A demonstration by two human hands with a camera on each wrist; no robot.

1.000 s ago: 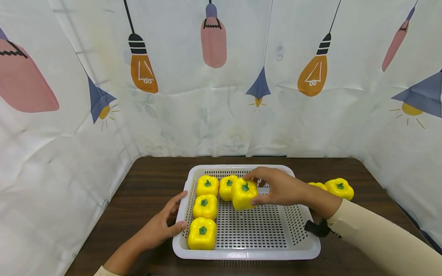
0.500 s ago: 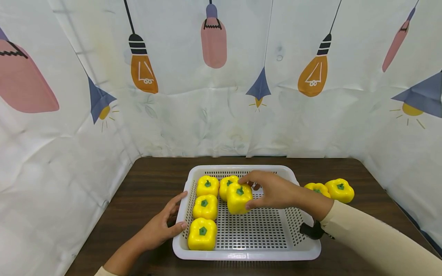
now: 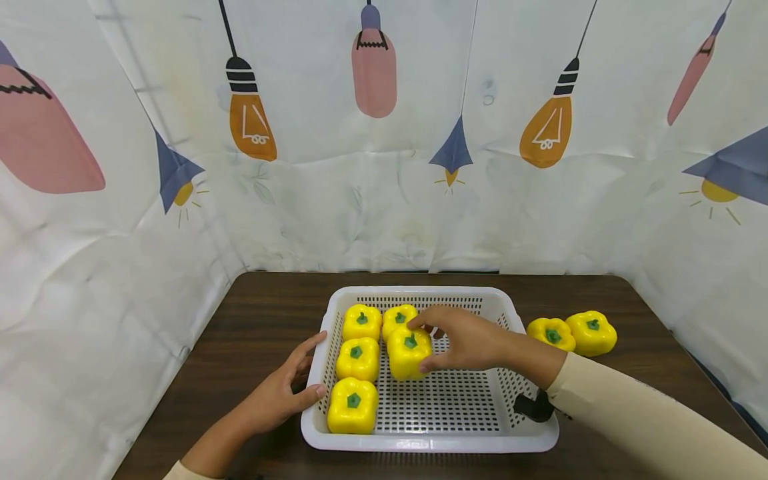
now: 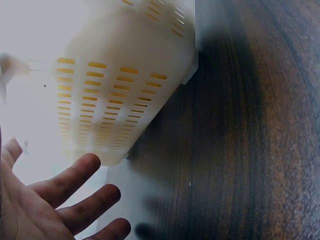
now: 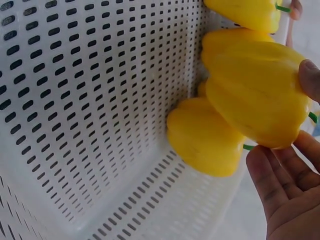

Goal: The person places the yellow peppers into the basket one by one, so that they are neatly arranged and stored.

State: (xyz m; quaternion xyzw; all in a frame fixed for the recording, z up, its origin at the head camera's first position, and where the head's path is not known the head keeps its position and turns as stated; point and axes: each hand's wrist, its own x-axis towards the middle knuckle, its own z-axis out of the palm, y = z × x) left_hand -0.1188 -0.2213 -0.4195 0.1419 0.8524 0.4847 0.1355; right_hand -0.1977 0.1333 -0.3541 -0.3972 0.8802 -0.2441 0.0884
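My right hand [image 3: 465, 339] holds a yellow bell pepper [image 3: 408, 357] with a green stem between thumb and fingers, inside a white perforated basket [image 3: 429, 443]. In the right wrist view the held pepper [image 5: 257, 92] overlaps another pepper [image 5: 202, 137] standing on the basket floor. Three peppers line the basket's left side, the nearest pepper [image 3: 353, 407] at the front corner; a further pepper [image 3: 396, 317] stands at the back, partly covered by the held one. My left hand [image 3: 282, 390] rests its thumb and index finger at the left rim, its other fingers loosely spread beside the outer wall [image 4: 100, 95].
Two more yellow peppers, a left one [image 3: 551, 333] and a right one [image 3: 592, 333], lie on the dark wooden table [image 3: 270, 313] to the right of the basket. A white curtain printed with lamps [image 3: 366, 200] hangs behind and at both sides.
My right hand has moved left and toward the front with its pepper, lowering it beside the left row. The left hand has kept its place at the rim.
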